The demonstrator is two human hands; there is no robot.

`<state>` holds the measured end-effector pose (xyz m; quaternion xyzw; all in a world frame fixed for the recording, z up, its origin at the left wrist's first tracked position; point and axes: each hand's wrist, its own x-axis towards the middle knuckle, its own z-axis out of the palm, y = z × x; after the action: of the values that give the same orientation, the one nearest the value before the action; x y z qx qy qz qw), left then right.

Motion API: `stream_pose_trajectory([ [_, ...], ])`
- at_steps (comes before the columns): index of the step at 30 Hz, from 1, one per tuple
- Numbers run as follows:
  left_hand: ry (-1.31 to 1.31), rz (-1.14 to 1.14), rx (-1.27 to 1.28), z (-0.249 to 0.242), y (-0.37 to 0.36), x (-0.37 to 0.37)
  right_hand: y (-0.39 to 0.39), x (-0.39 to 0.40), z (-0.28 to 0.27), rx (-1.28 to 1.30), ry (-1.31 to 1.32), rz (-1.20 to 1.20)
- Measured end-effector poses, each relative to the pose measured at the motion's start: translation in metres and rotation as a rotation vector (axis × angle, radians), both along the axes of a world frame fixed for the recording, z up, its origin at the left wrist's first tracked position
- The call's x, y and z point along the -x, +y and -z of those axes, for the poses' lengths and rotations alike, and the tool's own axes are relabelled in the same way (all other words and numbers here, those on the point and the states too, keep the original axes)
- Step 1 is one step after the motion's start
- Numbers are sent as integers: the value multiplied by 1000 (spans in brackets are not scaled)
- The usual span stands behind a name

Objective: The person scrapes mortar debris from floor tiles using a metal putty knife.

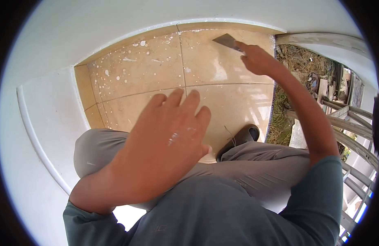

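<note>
Head view looks down on a crouching person in a grey-green long-sleeved shirt point(222, 213) and grey trousers point(255, 168). The right hand point(258, 59) reaches out to the far edge of the floor and is closed around the handle of a flat, dark metal scraper blade point(226, 41); the handle itself is hidden inside the grip. The blade, a thin trapezoid, lies against the glossy beige floor tiles point(222, 102) near the raised tile border at the foot of the smooth white wall point(115, 20). The left hand point(169, 143) hovers close to the camera above the left knee, fingers spread wide and holding nothing, with a smear of white paint on its back. The tiles are large and square with thin dark grout lines, and white paint spatters point(140, 43) speckle them, thickest toward the wall. A dark rubber sandal point(242, 137) rests on the tile by the right knee. Beyond the tile edge lie dry grass and weathered grey wooden planks point(341, 115).
</note>
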<state>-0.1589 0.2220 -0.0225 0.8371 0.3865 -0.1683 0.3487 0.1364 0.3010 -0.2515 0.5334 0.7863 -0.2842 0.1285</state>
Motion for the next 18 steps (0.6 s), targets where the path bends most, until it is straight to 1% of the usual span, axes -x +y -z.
stream_pose_trajectory([
  [1,-17,40,57,5,-6,-4,7,-21,-21,-26,9,-16],
  [3,-27,99,152,12,-15,-4,-9,-65,-37,-136,72,-81],
  [5,-23,192,59,18,-24,0,-29,-93,-37,-53,-19,-112],
  [6,-31,245,15,20,-26,1,-43,-93,-38,-19,-11,-91],
  [7,-9,250,19,19,-26,0,-54,-94,-38,12,-11,-71],
  [9,19,268,29,20,-27,-4,-88,-103,-11,-48,193,-8],
  [10,-6,207,19,22,-28,-5,-88,-98,-3,-77,293,20],
  [11,-32,164,20,23,-30,-4,-84,-100,1,-45,251,4],
  [12,-72,147,37,23,-33,-5,-86,-94,-11,1,197,15],
  [13,-34,156,105,22,-32,-6,-88,-93,-19,49,131,25],
  [14,-2,157,158,19,-27,-7,-89,-95,-15,25,187,-3],
  [15,25,157,203,16,-22,-10,-87,-96,-16,56,147,-43],
  [17,28,98,128,10,-15,-15,-88,-92,-21,122,58,-109],
  [18,29,69,99,7,-14,-18,-89,-89,-22,127,57,-96],
])
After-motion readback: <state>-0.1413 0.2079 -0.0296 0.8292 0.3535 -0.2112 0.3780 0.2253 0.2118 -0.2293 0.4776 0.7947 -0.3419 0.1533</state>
